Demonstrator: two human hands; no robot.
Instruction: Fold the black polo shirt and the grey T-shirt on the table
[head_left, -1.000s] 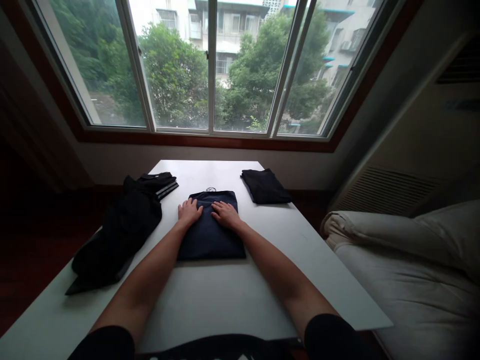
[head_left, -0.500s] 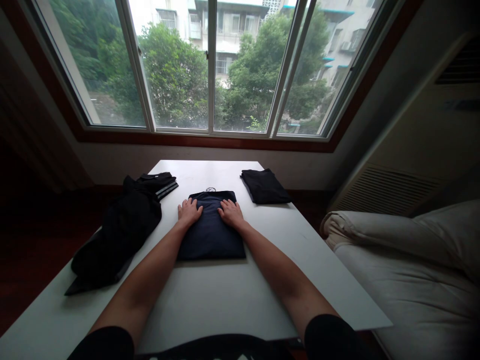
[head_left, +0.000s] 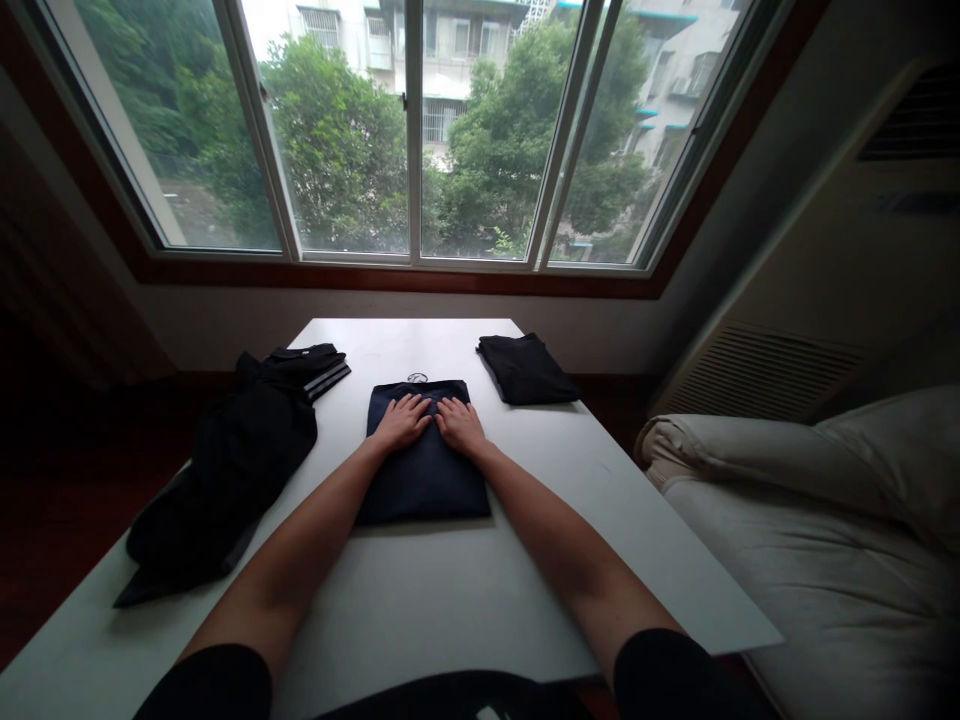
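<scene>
A dark navy garment (head_left: 424, 485), folded into a rough rectangle, lies flat in front of me, with a thin cord loop at its far edge. My left hand (head_left: 403, 420) rests palm down on its upper middle, fingers spread. Close beside it, my right hand (head_left: 459, 424) lies flat on the upper right part of the same cloth, fingers apart. Neither hand grips anything.
The garment lies on a white table (head_left: 420, 600). A loose heap of black clothing (head_left: 247, 440) with striped trim lies at the left edge. A folded black garment (head_left: 527, 370) is at the back right. Right of the table stands a pale sofa (head_left: 810, 520); windows are beyond.
My left hand has slid right, from the garment's left edge to its middle, nearer my right hand. The whole view has shifted slightly.
</scene>
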